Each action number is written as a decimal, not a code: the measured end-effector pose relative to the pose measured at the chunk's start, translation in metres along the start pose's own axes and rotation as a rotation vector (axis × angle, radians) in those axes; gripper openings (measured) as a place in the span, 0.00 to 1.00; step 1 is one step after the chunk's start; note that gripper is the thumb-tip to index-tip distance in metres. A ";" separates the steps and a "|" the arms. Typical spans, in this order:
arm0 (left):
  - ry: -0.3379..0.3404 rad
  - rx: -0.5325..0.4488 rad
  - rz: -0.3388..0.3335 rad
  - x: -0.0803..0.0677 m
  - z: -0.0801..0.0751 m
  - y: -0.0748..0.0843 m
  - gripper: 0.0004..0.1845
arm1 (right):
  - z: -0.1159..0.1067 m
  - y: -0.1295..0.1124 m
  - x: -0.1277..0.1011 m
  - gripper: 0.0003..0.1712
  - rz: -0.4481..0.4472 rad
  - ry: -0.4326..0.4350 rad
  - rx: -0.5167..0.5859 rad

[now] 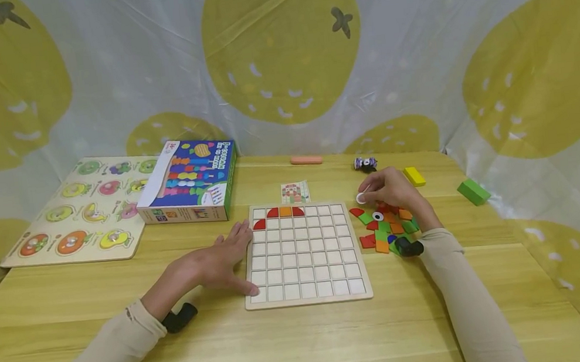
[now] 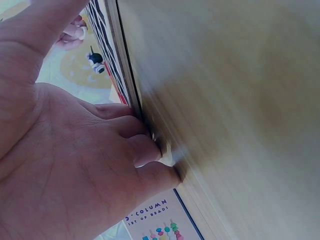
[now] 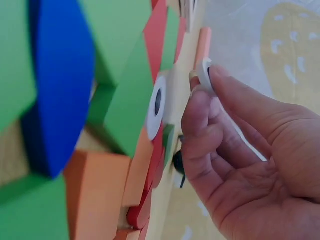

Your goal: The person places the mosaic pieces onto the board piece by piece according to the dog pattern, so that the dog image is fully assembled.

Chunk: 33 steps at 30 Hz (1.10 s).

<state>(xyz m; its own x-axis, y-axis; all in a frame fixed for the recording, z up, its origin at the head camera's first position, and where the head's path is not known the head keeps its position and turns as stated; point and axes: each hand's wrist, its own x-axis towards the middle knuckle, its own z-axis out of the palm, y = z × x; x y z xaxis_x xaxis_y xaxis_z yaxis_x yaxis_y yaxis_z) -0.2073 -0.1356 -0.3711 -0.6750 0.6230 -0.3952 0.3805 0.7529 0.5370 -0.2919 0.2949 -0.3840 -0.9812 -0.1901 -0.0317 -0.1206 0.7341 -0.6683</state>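
Pinched in the fingers (image 3: 200, 107) of the right hand (image 1: 394, 189) — a small white round piece (image 1: 361, 199), flat and disc-like, held just above the heap of coloured pieces (image 1: 387, 227) on the tabletop (image 1: 307, 344). Pressed flat against the left edge of the grid board (image 1: 304, 252) — left hand (image 1: 221, 261), fingers straight and slightly spread.

The grid board (image 1: 304, 253) lies at the table's (image 1: 307, 344) middle, a pattern card (image 1: 295, 192) just behind it. A pile of tiles (image 1: 386, 227) sits right of it; the bead-set box (image 1: 189, 181) and fruit puzzle (image 1: 81, 212) lie toward the left edge.
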 end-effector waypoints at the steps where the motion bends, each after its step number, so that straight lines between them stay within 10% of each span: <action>1: 0.000 0.000 0.000 0.000 0.000 0.000 0.66 | 0.000 -0.001 0.000 0.11 0.002 -0.003 0.018; 33: -0.010 0.000 -0.005 -0.003 -0.001 0.003 0.67 | 0.055 -0.097 0.008 0.07 -0.159 -0.261 0.405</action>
<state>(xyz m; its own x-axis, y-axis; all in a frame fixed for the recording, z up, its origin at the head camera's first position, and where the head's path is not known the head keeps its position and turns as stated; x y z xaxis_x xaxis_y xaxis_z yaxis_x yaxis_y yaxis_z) -0.2048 -0.1351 -0.3681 -0.6707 0.6214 -0.4050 0.3770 0.7558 0.5353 -0.2802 0.1862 -0.3608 -0.8790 -0.4735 -0.0558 -0.1472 0.3808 -0.9129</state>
